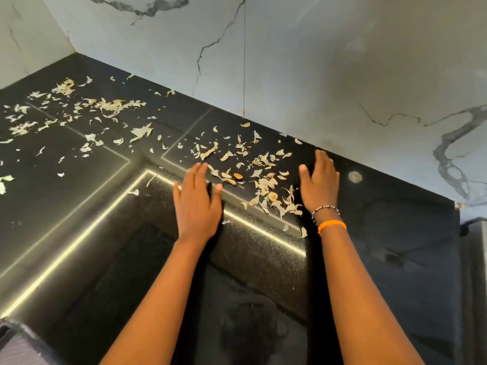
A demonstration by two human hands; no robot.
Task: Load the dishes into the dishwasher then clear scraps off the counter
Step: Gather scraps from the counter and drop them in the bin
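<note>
Two hands flat, fingers straight, holding nothing: left hand (197, 200) and right hand (320, 181) flank the near scraps (259, 177) on the black surface (382, 233). Scrap-clearing step; next, sweep inward. More scraps (79, 111) lie far left of them.

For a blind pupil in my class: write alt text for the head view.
Two open hands, left and right, lie flat on a black counter, flanking a patch of pale scraps. More scraps lie far left, below a marble wall.
</note>
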